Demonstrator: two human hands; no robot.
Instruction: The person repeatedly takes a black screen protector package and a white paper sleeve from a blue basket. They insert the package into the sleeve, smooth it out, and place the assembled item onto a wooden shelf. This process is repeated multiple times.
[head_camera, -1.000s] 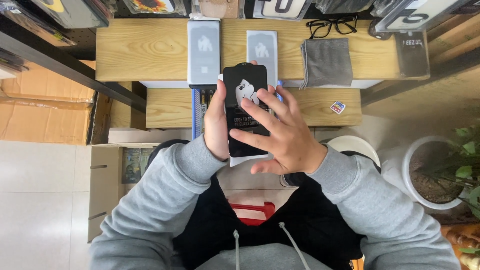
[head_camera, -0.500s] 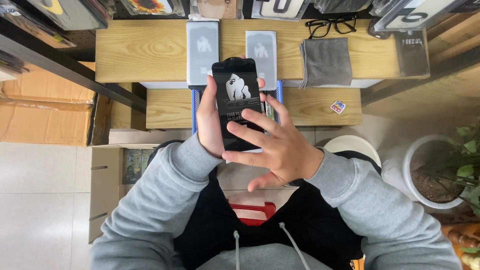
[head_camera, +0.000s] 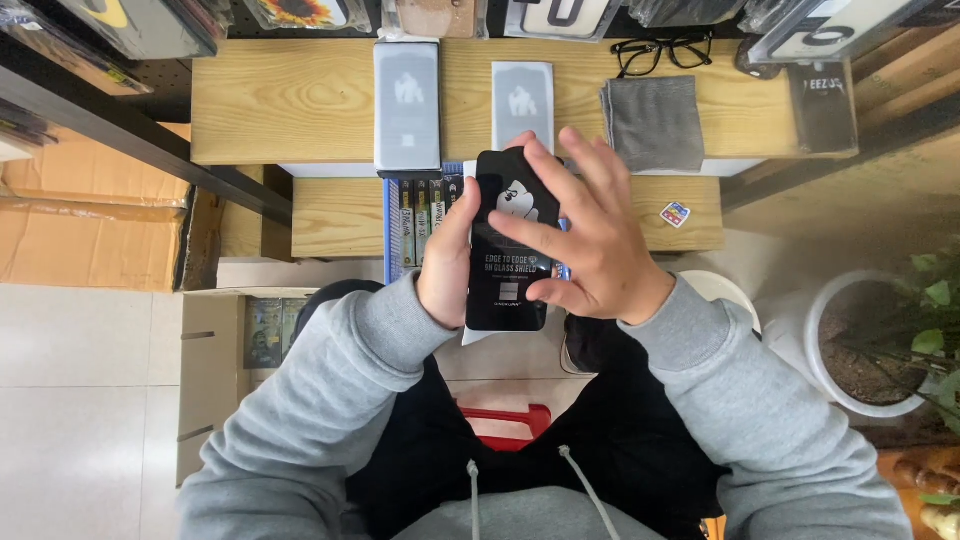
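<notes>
Both hands meet over the person's lap on one flat, glossy black rectangular package (head_camera: 510, 245) with a pale animal figure and small light print on its face. Left hand (head_camera: 447, 262) is closed around the package's left long edge, thumb on the front and fingers hidden behind. Right hand (head_camera: 590, 250) lies spread over the right side, fingers fanned, the forefinger touching the middle of the face; whether it grips the far edge cannot be told. The package stands with its long axis running away from the body toward the shelf, between the two hands and in contact with both; the left carries it, the right only rests on it.

Beyond the hands, a light wooden upper shelf (head_camera: 290, 100) spans the view, with a shorter wooden lower shelf (head_camera: 340, 215) just below it. A white round planter with soil (head_camera: 815, 340) sits well apart to the right, and brown cardboard boxes (head_camera: 80, 240) to the left. On the upper shelf lie two pale grey rectangular packages, each with the same animal figure: the larger (head_camera: 407, 105) left, the smaller (head_camera: 523, 105) just beyond the held package. A folded grey cloth (head_camera: 655, 122) lies beside them, black-framed glasses (head_camera: 665, 52) behind it. A row of upright boxed spines (head_camera: 420, 215) stands under the larger package. One small multicoloured square tag (head_camera: 675, 213) rests on the lower shelf.
</notes>
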